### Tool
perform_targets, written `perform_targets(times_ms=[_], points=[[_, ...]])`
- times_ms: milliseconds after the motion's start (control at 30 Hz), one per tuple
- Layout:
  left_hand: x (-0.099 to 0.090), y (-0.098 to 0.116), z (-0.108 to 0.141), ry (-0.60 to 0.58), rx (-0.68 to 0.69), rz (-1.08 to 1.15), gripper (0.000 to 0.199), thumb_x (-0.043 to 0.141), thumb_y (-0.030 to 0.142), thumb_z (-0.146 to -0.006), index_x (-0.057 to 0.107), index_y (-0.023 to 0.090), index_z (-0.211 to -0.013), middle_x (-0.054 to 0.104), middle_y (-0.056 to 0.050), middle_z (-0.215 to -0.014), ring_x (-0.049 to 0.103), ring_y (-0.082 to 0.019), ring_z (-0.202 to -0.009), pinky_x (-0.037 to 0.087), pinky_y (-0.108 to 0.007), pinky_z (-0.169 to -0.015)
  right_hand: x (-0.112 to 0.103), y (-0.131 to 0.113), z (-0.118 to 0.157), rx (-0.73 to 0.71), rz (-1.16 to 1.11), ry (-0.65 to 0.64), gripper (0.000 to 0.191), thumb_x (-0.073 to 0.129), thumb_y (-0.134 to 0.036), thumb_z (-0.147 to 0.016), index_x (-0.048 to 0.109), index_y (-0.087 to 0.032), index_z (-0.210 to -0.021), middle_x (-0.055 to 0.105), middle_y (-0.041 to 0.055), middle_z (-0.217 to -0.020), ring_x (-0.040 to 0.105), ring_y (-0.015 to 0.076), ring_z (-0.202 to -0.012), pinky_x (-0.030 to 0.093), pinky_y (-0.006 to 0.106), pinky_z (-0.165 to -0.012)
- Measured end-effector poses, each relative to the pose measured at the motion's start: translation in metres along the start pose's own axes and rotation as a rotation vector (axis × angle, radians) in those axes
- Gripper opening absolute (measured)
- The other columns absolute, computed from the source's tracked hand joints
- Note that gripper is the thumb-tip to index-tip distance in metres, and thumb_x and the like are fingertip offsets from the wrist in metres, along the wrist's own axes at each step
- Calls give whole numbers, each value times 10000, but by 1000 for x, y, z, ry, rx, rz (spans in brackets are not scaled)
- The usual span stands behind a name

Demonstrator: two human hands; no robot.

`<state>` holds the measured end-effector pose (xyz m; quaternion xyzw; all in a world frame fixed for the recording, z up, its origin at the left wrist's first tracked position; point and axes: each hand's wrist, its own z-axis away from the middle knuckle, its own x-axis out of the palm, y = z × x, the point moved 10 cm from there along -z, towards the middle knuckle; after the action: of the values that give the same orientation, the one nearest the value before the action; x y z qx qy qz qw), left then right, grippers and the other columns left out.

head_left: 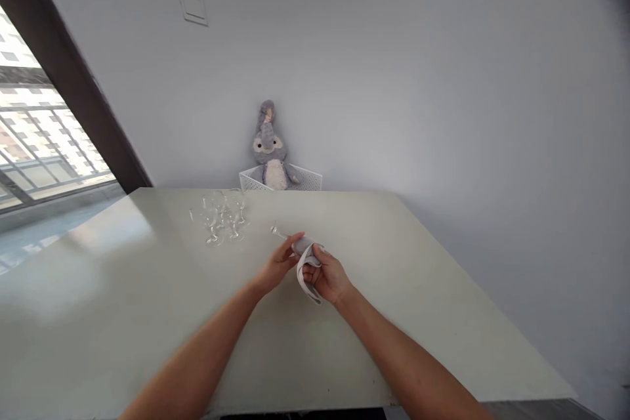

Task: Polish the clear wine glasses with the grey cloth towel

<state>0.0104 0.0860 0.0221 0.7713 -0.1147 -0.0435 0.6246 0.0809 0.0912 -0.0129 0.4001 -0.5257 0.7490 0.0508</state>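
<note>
A wine glass (278, 231) is held tilted over the table, its foot pointing to the far left. My left hand (281, 264) is closed round the glass near its bowl. The fingers of my right hand (329, 274) grip a grey and white cloth (306, 279), which covers the bowl and hangs down in a curved strip. Several clear glasses (224, 215) stand upright in a group on the table, left of my hands.
Under everything lies a pale table (423, 315). Behind its far edge, a grey plush toy (273, 152) sits in a white perforated basket (311, 179) against the wall. A dark-framed window is at the left.
</note>
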Motion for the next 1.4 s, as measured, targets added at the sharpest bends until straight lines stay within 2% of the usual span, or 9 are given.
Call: perform_targets(times_ms=[233,333,533,633,833,933,1067,1233,1400], points=[[-12,-3,0,73,-77,-52,518,497,415,-793,406,180,-1246,585,-50,-898,543,-141,-782,447,-268,-720,27,-34,22,-451,774,-1,331,510,-444,-795,590,-204,-1009,643,57,-958,569,211,-934,428,357,-835],[-16,-6,-1,89,-78,-125,462,403,482,-815,497,155,-1126,578,-47,-857,532,-139,-734,454,-265,-669,32,-33,25,-501,962,-26,291,526,-429,-786,613,-215,-962,639,53,-972,549,220,-960,385,371,-880],[-5,-1,1,7,-39,-248,473,517,423,-771,440,211,-1188,558,-40,-969,518,-159,-847,432,-279,-752,-1,1,2,-82,181,45,332,487,-493,-790,580,-179,-842,630,30,-696,573,136,-546,470,273,-535],[-1,7,3,-10,-40,-212,511,565,389,-747,425,215,-1207,545,-49,-1008,513,-161,-861,424,-270,-762,2,8,2,-32,95,33,353,480,-514,-786,568,-173,-803,601,15,-623,543,123,-488,460,262,-505],[-4,13,4,-8,-73,-272,446,423,456,-815,480,187,-1166,587,-42,-887,522,-144,-769,433,-249,-684,30,-29,26,-492,1023,26,311,495,-469,-791,612,-189,-856,626,38,-801,560,179,-771,430,293,-714],[-10,6,2,40,-72,-389,466,301,491,-847,523,174,-1108,609,-38,-807,531,-129,-663,434,-240,-602,30,-30,23,-512,1241,4,314,495,-472,-785,619,-183,-780,613,33,-723,552,177,-716,423,292,-689],[-25,19,6,227,12,-883,426,304,451,-860,547,193,-1096,617,-36,-686,563,-164,-657,439,-306,-676,-2,-27,4,-268,830,75,336,522,-503,-752,605,-178,-750,579,-1,-597,549,146,-543,448,263,-528],[-9,59,11,217,381,-1250,314,505,310,-794,571,246,-1094,595,-107,-1048,406,-286,-1150,227,-469,-989,-24,-14,-7,-37,272,95,347,609,-499,-689,586,-160,-765,558,-21,-498,465,100,-363,449,259,-424],[-14,46,4,61,347,-1274,243,508,362,-796,611,265,-993,615,-61,-726,545,-227,-860,276,-435,-950,-8,-20,-1,-41,454,-104,327,602,-459,-705,613,-137,-759,567,-14,-515,454,85,-382,411,221,-403]])
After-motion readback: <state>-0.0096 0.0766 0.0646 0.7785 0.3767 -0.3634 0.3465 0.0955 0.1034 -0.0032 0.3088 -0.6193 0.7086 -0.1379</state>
